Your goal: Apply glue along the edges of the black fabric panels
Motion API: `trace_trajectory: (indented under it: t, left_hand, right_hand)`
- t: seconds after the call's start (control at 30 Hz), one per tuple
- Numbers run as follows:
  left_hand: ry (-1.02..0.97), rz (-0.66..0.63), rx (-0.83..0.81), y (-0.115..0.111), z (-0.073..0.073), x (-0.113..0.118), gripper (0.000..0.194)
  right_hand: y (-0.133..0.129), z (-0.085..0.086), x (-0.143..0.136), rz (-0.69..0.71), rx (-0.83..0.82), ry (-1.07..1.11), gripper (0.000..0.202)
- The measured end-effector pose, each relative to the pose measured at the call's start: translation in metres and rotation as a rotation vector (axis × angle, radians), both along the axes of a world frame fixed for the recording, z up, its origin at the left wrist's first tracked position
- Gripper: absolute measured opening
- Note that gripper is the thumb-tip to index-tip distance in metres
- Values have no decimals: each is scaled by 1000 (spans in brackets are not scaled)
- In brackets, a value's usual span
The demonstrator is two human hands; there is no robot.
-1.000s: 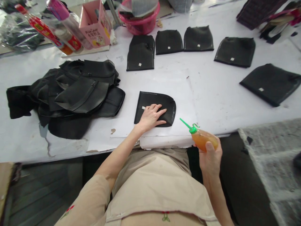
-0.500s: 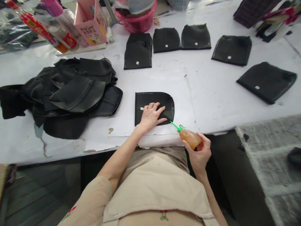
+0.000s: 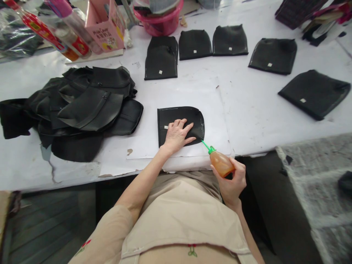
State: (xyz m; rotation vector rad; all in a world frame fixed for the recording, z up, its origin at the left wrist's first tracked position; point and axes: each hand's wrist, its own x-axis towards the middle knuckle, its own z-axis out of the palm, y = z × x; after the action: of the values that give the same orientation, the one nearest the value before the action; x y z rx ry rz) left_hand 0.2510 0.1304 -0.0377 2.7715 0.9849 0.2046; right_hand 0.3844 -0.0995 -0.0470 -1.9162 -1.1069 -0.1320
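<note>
My left hand (image 3: pixel 177 135) lies flat with spread fingers on a black leather-like piece (image 3: pixel 176 114) in front of me. That piece has a straight left edge, a rounded right edge with a pale line along it, and a small white tag. In my right hand (image 3: pixel 233 181) is a squeeze bottle (image 3: pixel 221 164) of amber liquid with a green nozzle. The nozzle tip meets the lower right edge of the piece, near my left thumb. Whether liquid is coming out is too small to tell.
A heap of black pieces (image 3: pixel 90 106) lies on the left of the white table (image 3: pixel 236 110). Several similar tagged pieces (image 3: pixel 195 44) are spread across the back and right. Behind stand a pink box (image 3: pixel 106 31), a pink basket (image 3: pixel 162 24) and a red bottle (image 3: pixel 35 25). Grey fabric (image 3: pixel 316 176) is at right.
The nozzle tip has shifted slightly up and right along the rounded edge, and the bottle has tilted a little more upright. My left hand stays in place on the piece.
</note>
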Motion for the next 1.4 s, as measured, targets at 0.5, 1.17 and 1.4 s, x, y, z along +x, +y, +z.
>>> trace_trajectory:
  t: [0.5,1.17,1.4]
  left_hand:
    - [6,5,-7,2,2,0,55]
    - [-21,17,-94,12,5,-1,55]
    - [-389,35,-296,22,1,-27,34]
  right_hand:
    - [6,0,-6,-63,-18,165,62]
    - [21,7,-32,110,-50,151,59]
    - [26,6,-40,145,-81,144,60]
